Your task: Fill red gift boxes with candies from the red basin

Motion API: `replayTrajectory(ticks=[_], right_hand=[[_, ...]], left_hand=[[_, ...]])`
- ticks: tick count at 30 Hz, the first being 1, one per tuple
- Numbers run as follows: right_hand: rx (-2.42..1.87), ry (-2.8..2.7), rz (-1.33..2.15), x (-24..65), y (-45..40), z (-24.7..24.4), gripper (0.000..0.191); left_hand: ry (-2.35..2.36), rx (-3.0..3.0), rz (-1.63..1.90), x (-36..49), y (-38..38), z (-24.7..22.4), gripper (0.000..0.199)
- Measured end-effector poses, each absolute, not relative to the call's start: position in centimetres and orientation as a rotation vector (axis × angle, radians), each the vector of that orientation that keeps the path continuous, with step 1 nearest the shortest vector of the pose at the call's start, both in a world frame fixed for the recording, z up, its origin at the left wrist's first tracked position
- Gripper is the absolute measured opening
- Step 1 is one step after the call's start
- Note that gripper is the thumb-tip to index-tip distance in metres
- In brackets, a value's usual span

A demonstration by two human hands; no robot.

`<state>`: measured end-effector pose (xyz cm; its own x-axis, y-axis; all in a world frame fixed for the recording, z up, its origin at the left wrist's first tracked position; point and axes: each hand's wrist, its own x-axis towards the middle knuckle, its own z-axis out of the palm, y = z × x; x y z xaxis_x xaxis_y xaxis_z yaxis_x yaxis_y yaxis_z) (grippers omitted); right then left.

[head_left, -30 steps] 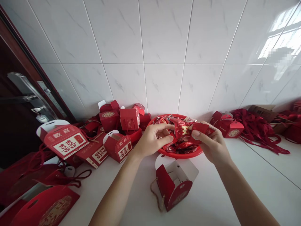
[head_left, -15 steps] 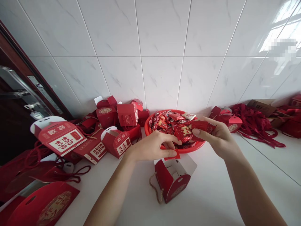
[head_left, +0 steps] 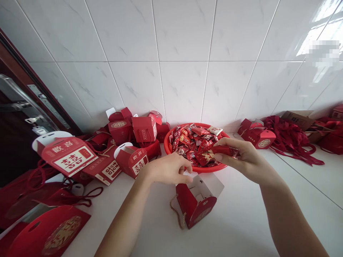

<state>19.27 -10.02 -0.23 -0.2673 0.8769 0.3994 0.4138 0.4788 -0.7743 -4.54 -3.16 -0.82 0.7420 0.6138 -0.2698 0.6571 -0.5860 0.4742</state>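
Note:
My right hand [head_left: 242,157] pinches red-wrapped candies [head_left: 223,150] over the right side of a red plastic basket [head_left: 168,139]. The basket is heaped with wrapped candies [head_left: 191,135], mostly red. My left hand [head_left: 171,167] hovers at the basket's front edge, fingers bent and apart, with nothing visible between thumb and index finger. Just below it stands an open red gift box [head_left: 197,205] with a white inside and a twisted rope handle [head_left: 177,214]. Part of the box's opening is hidden by my left thumb.
Several red gift boxes [head_left: 71,153] crowd the left side, some with cord handles. At the right lie another red box [head_left: 257,134], a heap of dark red ribbons [head_left: 291,139] and a cardboard box [head_left: 298,119]. A tiled wall [head_left: 182,89] stands behind; a door handle [head_left: 16,92] is far left.
The small red piece at my left fingertips has left them, and those fingers have parted and drawn slightly left. My right hand still holds its candies, a little lower and nearer the basket.

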Motion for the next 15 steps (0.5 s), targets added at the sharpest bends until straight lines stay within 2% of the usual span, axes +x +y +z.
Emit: replayTrajectory(ticks=[4,15], right_hand=[[-1.129,-2.007,0.693,19.3,-10.5,-0.1,0.019],[-0.943,-2.200,0.687,18.4,-10.5,-0.4,0.021]], left_hand=[[1.011,2.343,-0.190,-5.0,-3.3,-0.7,0.043],[1.009,2.294,-0.160,-6.3,-3.4,-0.4,0.052]])
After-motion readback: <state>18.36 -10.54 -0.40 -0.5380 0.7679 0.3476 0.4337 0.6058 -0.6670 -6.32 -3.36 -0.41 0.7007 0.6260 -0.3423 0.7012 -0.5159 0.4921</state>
